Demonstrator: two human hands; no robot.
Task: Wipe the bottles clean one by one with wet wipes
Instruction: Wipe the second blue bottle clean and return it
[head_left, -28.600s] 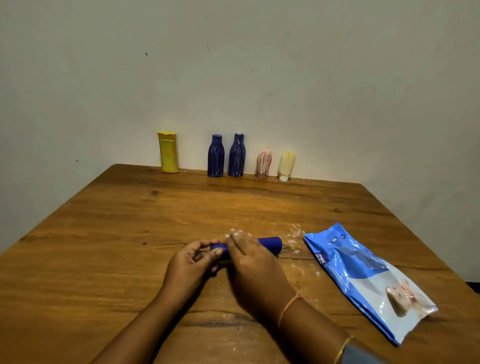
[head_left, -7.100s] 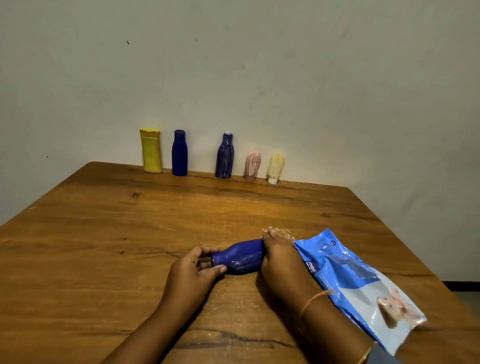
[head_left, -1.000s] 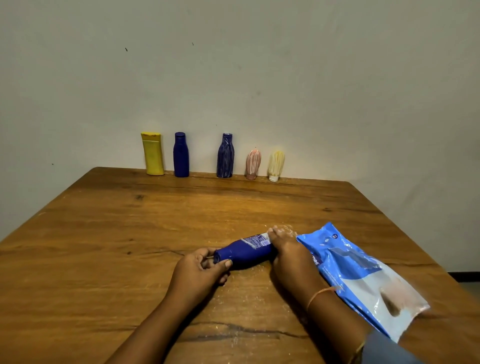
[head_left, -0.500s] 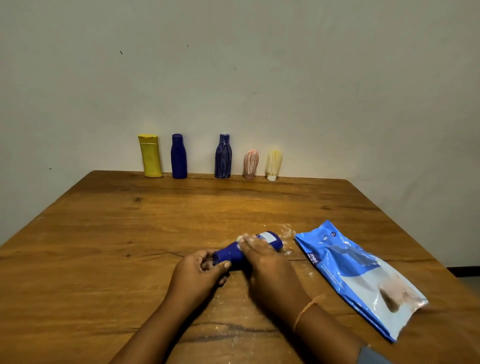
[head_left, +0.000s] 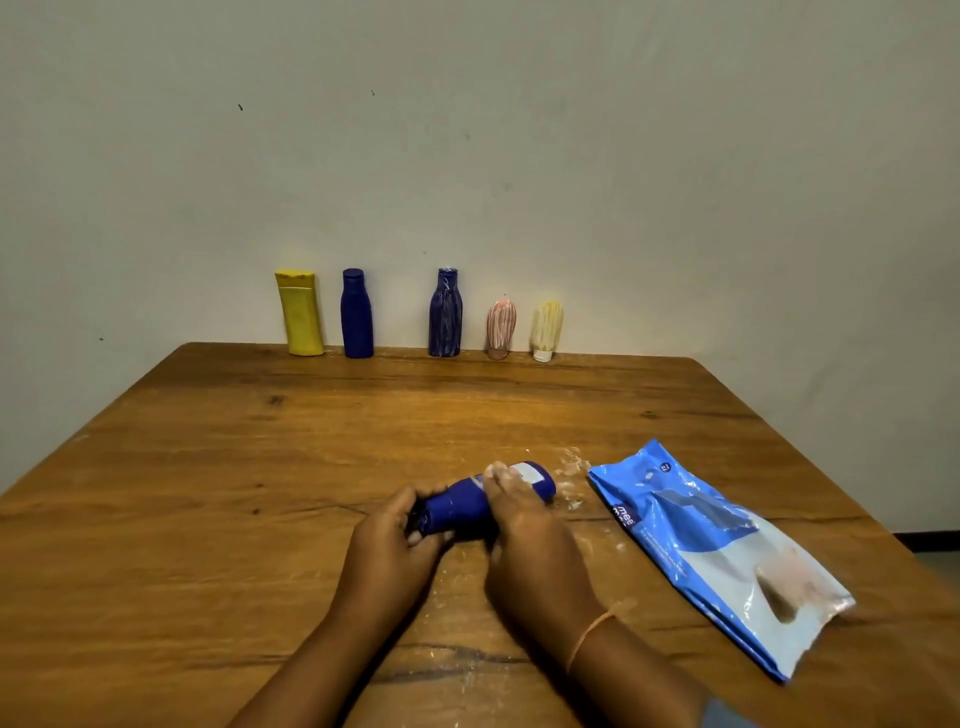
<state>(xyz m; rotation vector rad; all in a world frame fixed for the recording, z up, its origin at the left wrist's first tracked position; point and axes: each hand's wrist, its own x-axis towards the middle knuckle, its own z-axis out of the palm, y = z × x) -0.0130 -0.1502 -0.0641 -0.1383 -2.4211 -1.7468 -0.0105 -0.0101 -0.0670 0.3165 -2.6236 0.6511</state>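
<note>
While the left hand (head_left: 387, 540) curled round the cap end of the blue bottle (head_left: 462, 506), which lay sideways on the wooden table (head_left: 208, 519), the right hand (head_left: 524, 540) wrapped over its body, fingertips whitish. The wipes pack (head_left: 717, 551) lay flat just to the right. At the far edge stood a yellow bottle (head_left: 300, 314), a second blue bottle (head_left: 356, 317), a streaked blue bottle (head_left: 445, 317), a pink bottle (head_left: 501, 327) and a cream bottle (head_left: 546, 330), all upright.

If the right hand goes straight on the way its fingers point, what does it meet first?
The right hand is curled over the blue bottle. Beyond that the table looks free up to the wall row, probably near the streaked bottle; depth is unclear.
</note>
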